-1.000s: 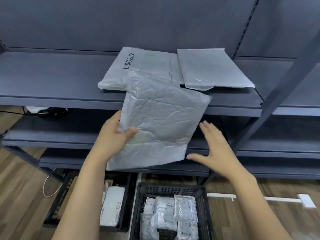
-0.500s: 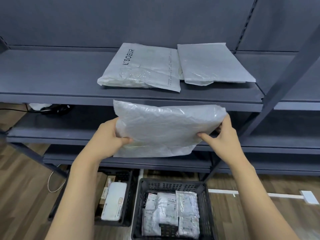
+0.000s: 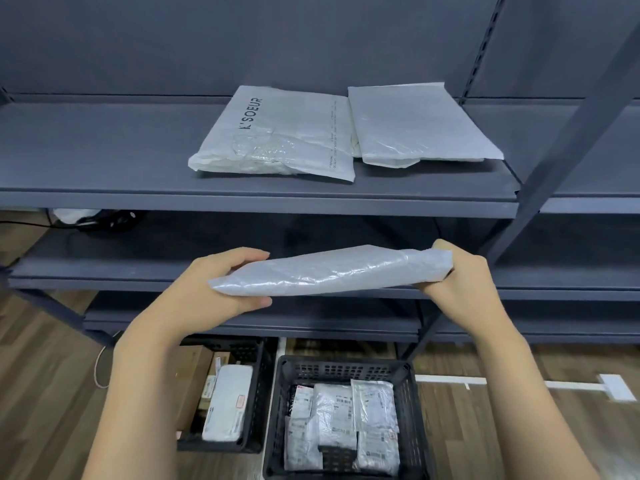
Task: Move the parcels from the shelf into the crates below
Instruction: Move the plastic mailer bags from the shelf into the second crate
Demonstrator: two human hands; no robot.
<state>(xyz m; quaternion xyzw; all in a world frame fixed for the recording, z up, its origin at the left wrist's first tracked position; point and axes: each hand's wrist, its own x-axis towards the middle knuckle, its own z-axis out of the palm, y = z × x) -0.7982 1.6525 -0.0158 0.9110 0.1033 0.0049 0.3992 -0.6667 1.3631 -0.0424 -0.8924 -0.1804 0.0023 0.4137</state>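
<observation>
A crinkled grey plastic parcel point(image 3: 329, 271) lies nearly flat in the air in front of the middle shelf. My left hand point(image 3: 211, 289) grips its left end, thumb under and fingers over. My right hand point(image 3: 457, 282) holds its right end. Two white parcels remain on the upper shelf point(image 3: 104, 199): one printed "K'SOEUR" point(image 3: 277, 133) and a plain one point(image 3: 415, 123) beside it. On the floor stand two black crates: the right crate point(image 3: 346, 368) holds several labelled parcels, the left crate point(image 3: 256, 362) holds a white parcel and a cardboard box.
A slanted shelf upright point(image 3: 554, 161) crosses the right side. The dark middle shelf point(image 3: 86, 275) carries a black object with a cable point(image 3: 107, 221) at the far left. Wood floor with a white tape line point(image 3: 485, 380) lies to the right of the crates.
The grey parcel was pulled off the upper shelf by my left hand, my right hand took its right end, and it has tipped from facing me to nearly flat and come lower.
</observation>
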